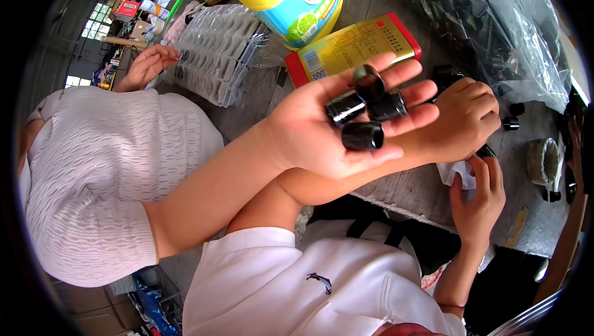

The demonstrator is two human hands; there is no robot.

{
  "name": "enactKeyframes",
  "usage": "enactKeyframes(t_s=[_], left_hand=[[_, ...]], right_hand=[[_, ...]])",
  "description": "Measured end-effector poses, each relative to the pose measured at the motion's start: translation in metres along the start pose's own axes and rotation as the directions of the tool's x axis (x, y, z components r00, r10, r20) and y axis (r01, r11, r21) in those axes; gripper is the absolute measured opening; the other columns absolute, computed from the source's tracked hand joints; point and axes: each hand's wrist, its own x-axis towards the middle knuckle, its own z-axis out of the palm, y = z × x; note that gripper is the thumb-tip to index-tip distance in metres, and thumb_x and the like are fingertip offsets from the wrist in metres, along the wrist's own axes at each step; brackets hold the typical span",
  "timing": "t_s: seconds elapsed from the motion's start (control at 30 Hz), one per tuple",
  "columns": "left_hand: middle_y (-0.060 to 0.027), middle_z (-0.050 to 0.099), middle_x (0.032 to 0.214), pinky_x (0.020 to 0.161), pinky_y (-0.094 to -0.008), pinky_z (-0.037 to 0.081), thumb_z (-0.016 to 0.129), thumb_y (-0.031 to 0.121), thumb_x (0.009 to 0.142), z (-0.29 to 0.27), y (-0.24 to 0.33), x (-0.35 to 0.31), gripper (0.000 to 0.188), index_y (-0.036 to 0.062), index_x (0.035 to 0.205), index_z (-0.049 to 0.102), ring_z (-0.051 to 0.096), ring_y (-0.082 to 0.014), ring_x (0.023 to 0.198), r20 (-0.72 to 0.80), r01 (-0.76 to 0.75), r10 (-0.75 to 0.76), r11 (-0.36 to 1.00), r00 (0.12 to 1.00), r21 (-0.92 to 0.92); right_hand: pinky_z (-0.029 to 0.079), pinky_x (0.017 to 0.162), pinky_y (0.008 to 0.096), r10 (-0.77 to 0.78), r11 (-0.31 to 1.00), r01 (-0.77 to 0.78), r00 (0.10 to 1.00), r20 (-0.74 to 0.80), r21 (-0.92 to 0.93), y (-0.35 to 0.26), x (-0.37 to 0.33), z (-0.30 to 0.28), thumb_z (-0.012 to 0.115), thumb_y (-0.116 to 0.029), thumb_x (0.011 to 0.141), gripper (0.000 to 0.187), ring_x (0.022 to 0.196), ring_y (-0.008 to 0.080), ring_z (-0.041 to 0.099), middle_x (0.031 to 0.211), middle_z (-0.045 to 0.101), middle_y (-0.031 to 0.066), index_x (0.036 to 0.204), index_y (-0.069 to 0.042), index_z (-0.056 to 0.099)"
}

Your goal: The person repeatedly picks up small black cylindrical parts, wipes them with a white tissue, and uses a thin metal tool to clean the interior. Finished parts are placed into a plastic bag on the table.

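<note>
My left hand (461, 119) reaches across from the left with its back up and its fingers curled down. A short black cylinder (487, 151), like a cap, shows under those fingers, most of it hidden. Just below it my right hand (481, 203) pinches a crumpled white cloth (456, 172) against the black piece. A co-worker's open palm (315, 125) lies over my left forearm, carrying several glossy black caps (362, 135). More black pieces (447, 76) sit on the table behind my left hand.
A clear bag of black parts (495, 33) lies at the back right. Loose caps (512, 123) and a small container (542, 161) stand on the right. A yellow-and-red tin (359, 42), a yellow jug (303, 11) and stacked clear plastic trays (219, 51) are behind. The co-worker's other hand (151, 64) is beside the trays.
</note>
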Motion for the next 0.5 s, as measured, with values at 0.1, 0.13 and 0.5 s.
enactKeyframes(t_s=[0.1,0.13,0.5], left_hand=[[-0.0034,0.058,0.095,0.083,-0.0384,0.043,0.062,0.014,0.068,0.069,-0.016,0.028,0.015,0.0093,0.082,0.06,0.054,-0.023,0.096,-0.179,-0.22,0.268,0.944,0.947,0.247],[-0.0033,0.058,0.094,0.082,-0.0383,0.043,0.063,0.013,0.067,0.081,-0.023,0.028,0.014,0.0092,0.08,0.06,0.055,-0.023,0.094,-0.209,-0.235,0.293,0.935,0.933,0.266],[-0.0001,0.064,0.085,0.071,-0.0346,0.051,0.066,0.019,0.074,0.086,-0.028,0.032,0.009,0.0107,0.078,0.065,0.063,-0.0205,0.085,-0.138,-0.248,0.303,0.916,0.943,0.315]], right_hand=[[0.046,0.063,0.0398,0.007,1.0,-0.005,0.997,0.077,-0.027,0.002,-0.002,0.003,0.065,0.0,0.065,0.034,0.076,0.0306,0.055,0.084,0.054,0.01,0.099,-0.006,0.061],[0.046,0.064,0.0401,-0.002,0.999,0.006,0.994,0.112,-0.037,0.001,-0.004,0.006,0.065,0.001,0.065,0.033,0.076,0.0307,0.055,0.084,0.054,0.0098,0.098,-0.006,0.061],[0.046,0.062,0.0398,-0.029,0.999,0.028,0.998,0.047,0.026,-0.007,0.001,0.012,0.056,0.004,0.061,0.026,0.073,0.0283,0.056,0.078,0.054,0.0074,0.084,-0.006,0.063]])
